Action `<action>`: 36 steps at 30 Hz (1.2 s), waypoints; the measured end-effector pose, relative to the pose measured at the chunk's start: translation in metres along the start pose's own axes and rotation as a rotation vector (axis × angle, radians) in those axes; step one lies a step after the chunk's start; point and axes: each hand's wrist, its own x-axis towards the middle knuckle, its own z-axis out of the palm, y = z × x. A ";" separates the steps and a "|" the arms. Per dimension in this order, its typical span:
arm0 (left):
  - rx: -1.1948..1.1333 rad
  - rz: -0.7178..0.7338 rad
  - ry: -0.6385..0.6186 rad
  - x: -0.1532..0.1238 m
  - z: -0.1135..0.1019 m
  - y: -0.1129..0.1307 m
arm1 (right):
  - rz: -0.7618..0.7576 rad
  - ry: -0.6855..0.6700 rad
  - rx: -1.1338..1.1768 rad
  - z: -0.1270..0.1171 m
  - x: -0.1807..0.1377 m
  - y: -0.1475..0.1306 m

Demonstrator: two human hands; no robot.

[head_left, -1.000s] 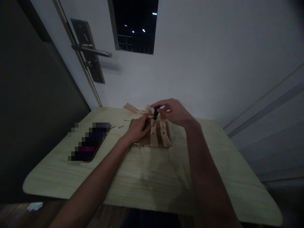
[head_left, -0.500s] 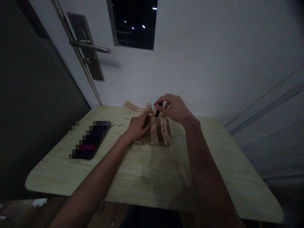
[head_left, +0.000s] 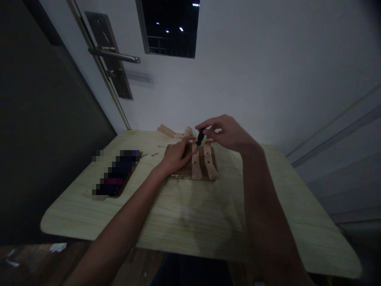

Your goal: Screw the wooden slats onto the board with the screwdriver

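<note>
A small screwdriver (head_left: 200, 136) with a black handle is in the fingertips of my right hand (head_left: 228, 131), closed round the top of the handle. It leans slightly, and its metal shaft meets a pale wooden strip (head_left: 196, 169) with holes in it. That strip lies on a flat brown board (head_left: 181, 171). My left hand (head_left: 175, 155) rests on the board with fingers stretched out, fingertips and thumb by the strip's left edge. To the right, a second holed wooden piece (head_left: 210, 167) with a bent lower end lies on the same board.
Behind the board are more pale wooden pieces (head_left: 166, 130) and a rounded wooden part (head_left: 188, 130). Loose screws (head_left: 155, 154) lie left of my left hand, near a phone (head_left: 126, 174). A white door with a metal handle (head_left: 119, 55) stands behind the table (head_left: 190, 222).
The view has shifted slightly. My right hand has turned a little at the screwdriver's handle, its fingers now posed differently. The left hand keeps its place on the board.
</note>
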 end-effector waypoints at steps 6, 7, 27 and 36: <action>-0.002 -0.005 -0.006 0.001 0.001 -0.002 | 0.050 0.068 -0.046 0.003 0.004 -0.005; -0.004 -0.006 -0.007 0.001 0.001 -0.003 | 0.051 0.067 -0.048 0.003 0.004 -0.005; -0.053 -0.009 -0.020 0.002 0.001 -0.003 | 0.010 0.004 -0.011 0.004 0.002 -0.002; -0.046 -0.025 -0.019 0.002 0.000 -0.001 | 0.021 0.041 -0.067 0.009 0.009 -0.005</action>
